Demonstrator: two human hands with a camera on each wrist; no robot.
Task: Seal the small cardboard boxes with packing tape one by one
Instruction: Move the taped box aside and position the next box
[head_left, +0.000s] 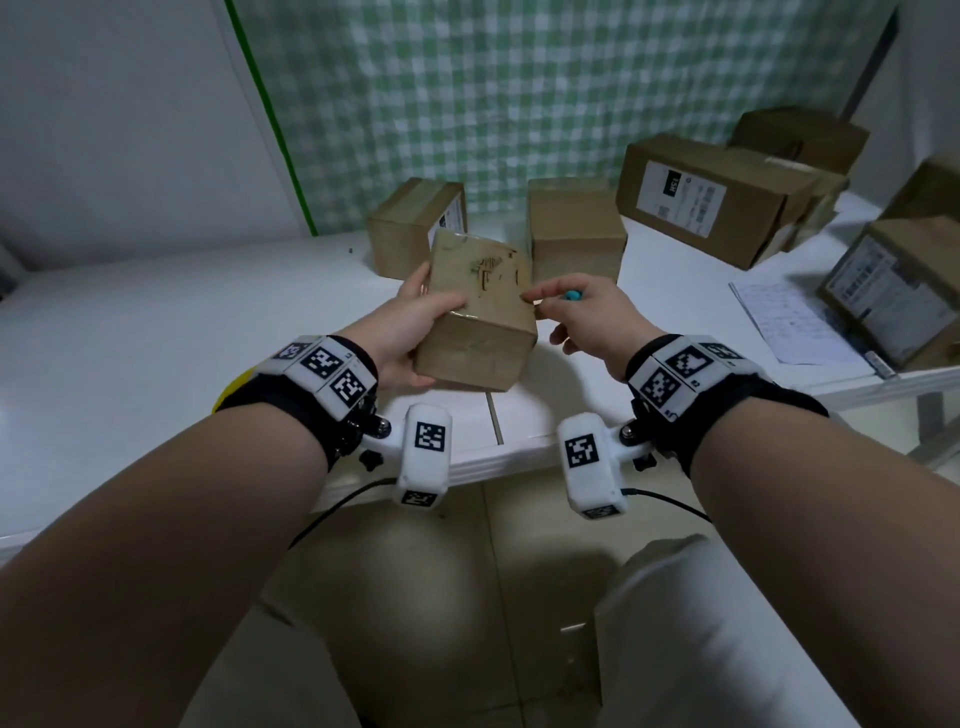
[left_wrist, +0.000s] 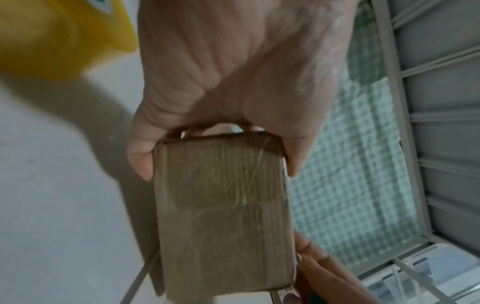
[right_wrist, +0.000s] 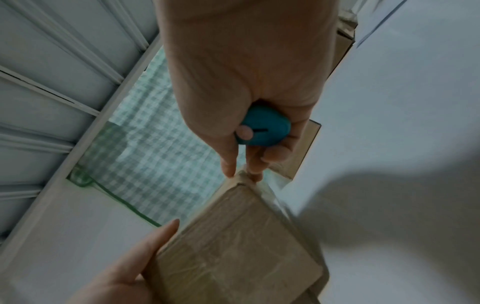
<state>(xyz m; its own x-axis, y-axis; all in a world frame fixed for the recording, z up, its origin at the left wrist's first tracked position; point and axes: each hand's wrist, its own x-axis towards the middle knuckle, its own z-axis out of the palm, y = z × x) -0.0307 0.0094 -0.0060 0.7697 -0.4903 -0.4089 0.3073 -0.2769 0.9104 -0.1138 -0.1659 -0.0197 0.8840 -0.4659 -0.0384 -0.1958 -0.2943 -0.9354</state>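
A small brown cardboard box, held above the near edge of a white table, sits between the left hand and the right hand. Behind it stand two similar cartons, side by side. Further right lie larger labelled cartons, with a printed paper sheet before them.

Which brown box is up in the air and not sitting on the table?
The small cardboard box held by the left hand, with the right hand pinching its corner. The other boxes all rest on the white table.
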